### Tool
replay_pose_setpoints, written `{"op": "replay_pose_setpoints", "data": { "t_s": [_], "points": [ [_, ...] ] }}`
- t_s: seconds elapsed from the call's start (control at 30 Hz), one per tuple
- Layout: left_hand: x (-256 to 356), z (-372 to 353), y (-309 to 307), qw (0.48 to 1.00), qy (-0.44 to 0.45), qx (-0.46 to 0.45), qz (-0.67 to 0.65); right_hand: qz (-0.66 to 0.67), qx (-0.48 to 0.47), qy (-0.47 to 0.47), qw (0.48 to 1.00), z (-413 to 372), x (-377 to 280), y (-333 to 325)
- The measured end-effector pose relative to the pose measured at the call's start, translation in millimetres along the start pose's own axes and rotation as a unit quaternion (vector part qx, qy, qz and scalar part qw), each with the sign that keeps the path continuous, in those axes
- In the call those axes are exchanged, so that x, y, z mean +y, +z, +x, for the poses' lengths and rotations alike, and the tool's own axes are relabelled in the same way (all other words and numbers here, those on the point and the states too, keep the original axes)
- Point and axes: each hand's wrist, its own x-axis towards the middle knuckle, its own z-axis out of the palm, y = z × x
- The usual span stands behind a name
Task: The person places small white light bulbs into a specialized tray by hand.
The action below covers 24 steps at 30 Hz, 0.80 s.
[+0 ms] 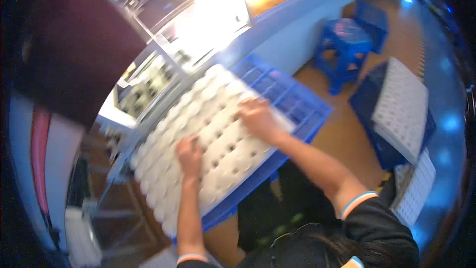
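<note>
A large white tray (pixel 218 166) lies tilted in front of me. Rows of round white pieces (pixel 157 144) cover its left and far parts, while several dark holes show in its middle and near right. Over the middle of the tray is my left hand (pixel 189 156), its fingers curled together; what they pinch, if anything, is too blurred to name. My right hand (pixel 255 116) is on the tray's right side with fingers bent down to the surface. Its fingertips are smeared, and anything in them is hidden.
The tray rests on a blue plastic crate (pixel 302 114). To the left stands a metal-framed machine (pixel 168 59) under bright light. Blue stools (pixel 347 44) stand at the back right. More white trays with holes (pixel 404 104) lie on a dark blue base at right.
</note>
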Motion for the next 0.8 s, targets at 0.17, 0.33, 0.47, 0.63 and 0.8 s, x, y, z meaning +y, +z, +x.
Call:
{"op": "replay_pose_setpoints", "data": {
  "t_s": [0.17,0.33,0.47,0.63,0.8],
  "points": [
    [16,1,-5,0.999,-0.042,-0.020,-0.024,0.014,0.037,0.018,0.999,1,-11,-15],
    [23,2,-6,0.996,-0.078,-0.026,-0.028,0.025,0.001,0.039,0.999,0,-12,-22],
    [12,4,-3,0.997,-0.070,-0.033,-0.027,0.028,0.010,0.039,0.999,1,-13,-22],
    [4,3,-1,0.998,-0.036,-0.048,-0.002,0.007,0.039,0.003,0.999,1,-3,-4],
    [8,7,-1,1.000,-0.023,-0.007,0.011,-0.013,0.013,-0.015,1.000,6,-3,-17]
  ]
}}
